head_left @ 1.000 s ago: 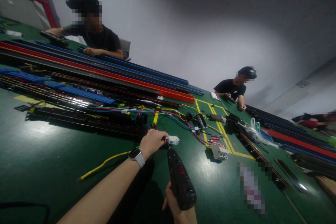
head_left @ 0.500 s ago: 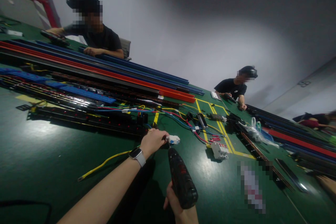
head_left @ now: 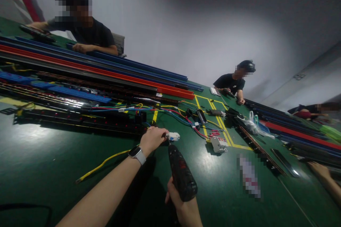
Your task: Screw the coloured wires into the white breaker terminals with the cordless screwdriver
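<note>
My left hand point(head_left: 153, 139), with a watch on its wrist, is closed around one end of a small white circuit breaker point(head_left: 174, 136). In my right hand point(head_left: 178, 197) is a black cordless drill point(head_left: 181, 173), gripped by its handle and pointing away from me. Its bit meets the near side of the breaker beside my left fingertips; the exact contact point is too small to make out. A yellow cable point(head_left: 103, 163) runs out to the left from under my left hand. Further right, a larger grey-white breaker block point(head_left: 218, 144) stands on the green table point(head_left: 106, 198).
Long black power strips point(head_left: 80, 122) and blue and orange rails point(head_left: 128, 78) stretch along the left. Coloured wires point(head_left: 170, 111) lie ahead of my hands. To the right are a copper-lined strip point(head_left: 258, 149) and a plastic bag point(head_left: 253, 126). Several co-workers sit around the table.
The whole view has shifted a little, so the scene sits slightly further left and up. Both hands keep their hold, with the drill still against the breaker.
</note>
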{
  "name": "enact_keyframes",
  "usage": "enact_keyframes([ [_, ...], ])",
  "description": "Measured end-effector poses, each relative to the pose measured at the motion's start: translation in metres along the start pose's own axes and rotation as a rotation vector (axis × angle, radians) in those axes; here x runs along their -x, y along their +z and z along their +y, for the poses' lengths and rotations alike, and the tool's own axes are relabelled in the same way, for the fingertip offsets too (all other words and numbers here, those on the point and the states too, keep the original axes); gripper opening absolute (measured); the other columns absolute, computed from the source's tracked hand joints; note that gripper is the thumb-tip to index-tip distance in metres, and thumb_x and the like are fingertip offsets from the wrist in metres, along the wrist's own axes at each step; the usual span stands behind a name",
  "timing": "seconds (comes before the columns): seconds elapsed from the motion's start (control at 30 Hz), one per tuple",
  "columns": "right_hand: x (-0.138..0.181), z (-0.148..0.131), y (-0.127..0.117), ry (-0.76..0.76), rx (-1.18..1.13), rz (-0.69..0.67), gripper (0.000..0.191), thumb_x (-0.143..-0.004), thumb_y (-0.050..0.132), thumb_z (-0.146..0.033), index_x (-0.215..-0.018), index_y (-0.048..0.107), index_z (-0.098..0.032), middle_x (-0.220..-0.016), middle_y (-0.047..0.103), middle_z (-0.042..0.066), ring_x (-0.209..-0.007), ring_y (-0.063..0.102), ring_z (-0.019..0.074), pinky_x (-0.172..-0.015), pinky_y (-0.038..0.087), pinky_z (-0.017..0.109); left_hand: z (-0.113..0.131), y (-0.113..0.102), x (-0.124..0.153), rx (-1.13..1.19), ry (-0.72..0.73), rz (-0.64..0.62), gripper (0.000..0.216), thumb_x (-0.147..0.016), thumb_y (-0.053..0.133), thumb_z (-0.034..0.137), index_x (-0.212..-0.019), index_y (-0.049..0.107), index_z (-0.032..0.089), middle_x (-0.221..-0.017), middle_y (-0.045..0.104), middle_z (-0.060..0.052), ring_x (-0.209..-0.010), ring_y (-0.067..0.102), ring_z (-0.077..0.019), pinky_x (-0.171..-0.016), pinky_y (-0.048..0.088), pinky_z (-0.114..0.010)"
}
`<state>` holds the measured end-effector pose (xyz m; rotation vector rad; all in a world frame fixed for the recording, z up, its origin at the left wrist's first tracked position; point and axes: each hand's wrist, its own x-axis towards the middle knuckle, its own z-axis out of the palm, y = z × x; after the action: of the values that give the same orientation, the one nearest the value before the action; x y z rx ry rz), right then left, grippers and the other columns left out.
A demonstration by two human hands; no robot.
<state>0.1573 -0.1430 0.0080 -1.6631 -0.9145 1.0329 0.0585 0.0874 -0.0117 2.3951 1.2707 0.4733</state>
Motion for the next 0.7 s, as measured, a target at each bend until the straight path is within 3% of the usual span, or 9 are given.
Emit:
enact_keyframes([
  [0.27, -0.003, 0.011, 0.001, -0.008, 0.01, -0.005, 0.065, -0.08, 0.067, -0.074, -0.103, 0.063, -0.014, -0.058, 0.063, -0.001, -0.057, 0.059, 0.0178, -0.064, 0.048, 0.031, 0.003, -0.005, 0.001, 0.011, -0.009, -0.022, 0.029, -0.089, 0.065, 0.034, -0.116, 0.075, 0.038, -0.105, 0.077, -0.002, -0.104, 0.068, -0.0218, -0.101, 0.046, -0.032],
  [0.4, -0.002, 0.004, 0.0, -0.016, 0.033, -0.021, 0.055, -0.084, 0.065, -0.07, -0.095, 0.064, -0.016, -0.057, 0.063, -0.001, -0.058, 0.059, 0.0173, -0.065, 0.048, 0.031, 0.002, -0.005, 0.001, 0.011, -0.015, -0.013, 0.03, -0.089, 0.065, 0.035, -0.117, 0.075, 0.037, -0.104, 0.077, -0.003, -0.104, 0.068, -0.0218, -0.1, 0.046, -0.031],
  [0.7, 0.001, -0.008, 0.0, -0.007, 0.031, 0.007, 0.061, -0.077, 0.067, -0.077, -0.088, 0.067, -0.017, -0.057, 0.064, -0.001, -0.059, 0.061, 0.018, -0.067, 0.049, 0.031, -0.001, -0.001, -0.001, -0.001, -0.007, 0.001, 0.03, -0.088, 0.067, 0.038, -0.116, 0.075, 0.039, -0.102, 0.077, -0.003, -0.102, 0.068, -0.023, -0.098, 0.047, -0.032],
])
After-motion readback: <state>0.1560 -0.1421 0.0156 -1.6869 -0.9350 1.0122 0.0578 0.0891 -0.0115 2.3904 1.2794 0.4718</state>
